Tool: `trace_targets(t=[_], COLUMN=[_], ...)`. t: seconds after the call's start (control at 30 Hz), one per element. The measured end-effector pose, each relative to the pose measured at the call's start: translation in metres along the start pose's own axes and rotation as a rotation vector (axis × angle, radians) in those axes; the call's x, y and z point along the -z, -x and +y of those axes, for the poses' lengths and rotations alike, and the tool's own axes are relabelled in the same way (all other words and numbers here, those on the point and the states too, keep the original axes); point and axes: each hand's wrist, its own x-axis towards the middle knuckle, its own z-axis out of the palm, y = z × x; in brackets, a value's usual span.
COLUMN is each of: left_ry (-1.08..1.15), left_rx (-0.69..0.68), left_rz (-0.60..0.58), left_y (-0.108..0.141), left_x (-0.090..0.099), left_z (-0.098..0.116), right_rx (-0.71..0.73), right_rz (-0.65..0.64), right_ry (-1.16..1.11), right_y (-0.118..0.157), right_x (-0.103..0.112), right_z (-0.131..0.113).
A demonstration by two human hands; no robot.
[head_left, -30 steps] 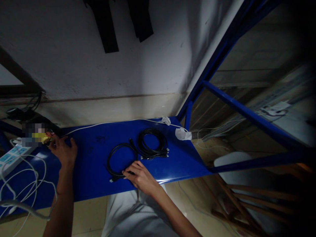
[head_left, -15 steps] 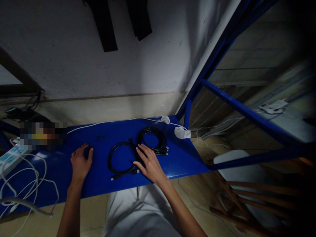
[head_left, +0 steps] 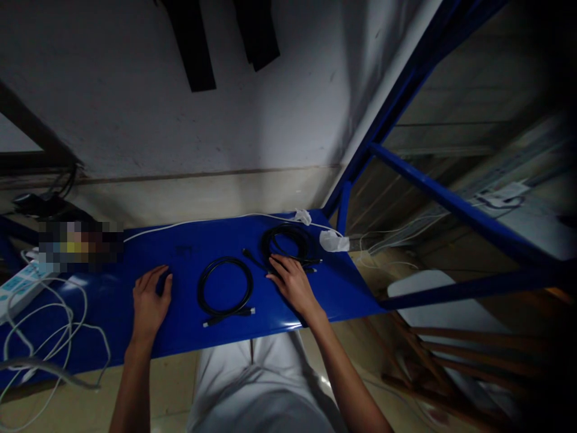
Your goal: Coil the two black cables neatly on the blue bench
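Observation:
On the blue table (head_left: 180, 331), a single coiled black cable (head_left: 201, 282) lies between my two hands, its two plug ends toward the near edge. Right of it, a thicker bundle of coiled black cables (head_left: 303, 236) sits near the back, with plugs pointing right and one end reaching left. My right hand (head_left: 291, 281) rests at the near side of this bundle, fingers touching it, spread rather than wrapped round. My left hand (head_left: 151, 297) lies on the table left of the single coil, fingers apart, holding nothing.
At the left are a white power strip (head_left: 20, 288), tangled white cables (head_left: 67, 322) and a pixelated patch. A white cord (head_left: 193, 221) runs along the back to crumpled white wrapping (head_left: 333, 241). Blue frame bars (head_left: 433, 186) and a white-seated chair (head_left: 424, 285) stand right.
My right hand has moved right, and the thicker cable bundle has shifted right and slightly back, away from the single coil. My left hand has barely moved.

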Motion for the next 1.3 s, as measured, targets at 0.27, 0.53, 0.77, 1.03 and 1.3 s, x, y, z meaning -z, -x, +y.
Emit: trace_targets(t=[0.27, 0.53, 0.77, 1.03, 1.3], left_ry=[0.240, 0.252, 0.200, 0.288, 0.254], left_rx=[-0.130, -0.219, -0.291, -0.280, -0.610], left_rz=[-0.235, -0.615, -0.549, -0.237, -0.485], left_y=[0.035, 0.055, 0.053, 0.010, -0.026], left_x=[0.009, 0.000, -0.007, -0.013, -0.076], left_z=[0.088, 0.125, 0.122, 0.170, 0.222], right_rx=[-0.086, -0.115, -0.041, 0.064, 0.053], right_rz=[0.234, 0.040, -0.054, -0.093, -0.033], right_ry=[-0.003, 0.018, -0.005, -0.050, -0.123], right_y=[0.019, 0.009, 0.012, 0.009, 0.030], right_x=[0.018, 0.028, 0.021, 0.017, 0.021], right_z=[-0.007, 0.021, 0.006, -0.013, -0.044])
